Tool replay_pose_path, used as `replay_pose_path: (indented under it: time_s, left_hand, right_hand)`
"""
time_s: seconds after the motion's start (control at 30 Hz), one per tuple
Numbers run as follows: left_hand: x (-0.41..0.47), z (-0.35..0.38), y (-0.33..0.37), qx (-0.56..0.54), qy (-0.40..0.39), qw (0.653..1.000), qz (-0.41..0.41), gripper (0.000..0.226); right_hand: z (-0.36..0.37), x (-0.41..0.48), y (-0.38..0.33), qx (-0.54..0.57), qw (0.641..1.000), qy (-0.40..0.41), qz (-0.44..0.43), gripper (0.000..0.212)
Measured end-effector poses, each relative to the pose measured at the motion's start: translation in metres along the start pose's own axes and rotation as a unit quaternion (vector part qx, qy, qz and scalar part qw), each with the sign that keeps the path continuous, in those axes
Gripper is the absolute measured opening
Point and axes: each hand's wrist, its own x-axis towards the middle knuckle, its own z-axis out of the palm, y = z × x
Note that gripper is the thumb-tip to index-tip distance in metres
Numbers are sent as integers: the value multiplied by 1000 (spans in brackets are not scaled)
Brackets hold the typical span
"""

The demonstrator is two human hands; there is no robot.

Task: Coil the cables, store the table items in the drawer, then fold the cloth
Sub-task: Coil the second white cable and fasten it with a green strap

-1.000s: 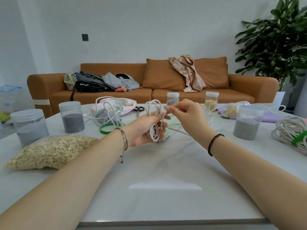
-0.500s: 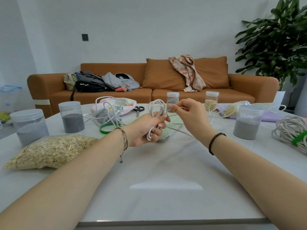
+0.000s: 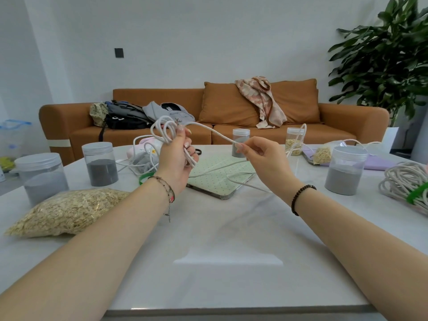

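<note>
One white table (image 3: pixel 231 239) fronts an orange sofa (image 3: pixel 162 95) and leafy plant (image 3: pixel 382 61).

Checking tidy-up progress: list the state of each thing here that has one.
white cable: partly coiled, tail trailing loose
left hand: grips the coil
right hand: pinches the free strand
rope bundle: coiled, green tie on
far cables: loose, tangled
jars: lids on
tablet case: closed, lying flat
</note>
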Motion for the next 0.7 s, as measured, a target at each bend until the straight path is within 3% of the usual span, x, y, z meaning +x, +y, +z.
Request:
replay_pose_path:
  time_s: [0.13,0.3,0.5,0.6,0.7]
  left_hand:
    - [1,1,-1,-2,13,1000,-19,29]
    - [-4,2,-6,88,-30,995,-46,34]
    - [-12,5,-12,169,-66,983,-19,37]
    - [-14,7,-15,192,-86,977,-14,49]
    - [-11,7,-15,169,-94,981,-20,48]
  right_hand:
    - [-1,-2,2,-27,999,-13,-31,23]
    - [1,-5,-1,-83,989,-47,-114,20]
    - [11,-10,-2,-166,957,-130,-201,17]
    - [17,-15,-8,-160,952,-152,-211,17]
    - [20,-17,-13,-105,971,-116,-181,21]
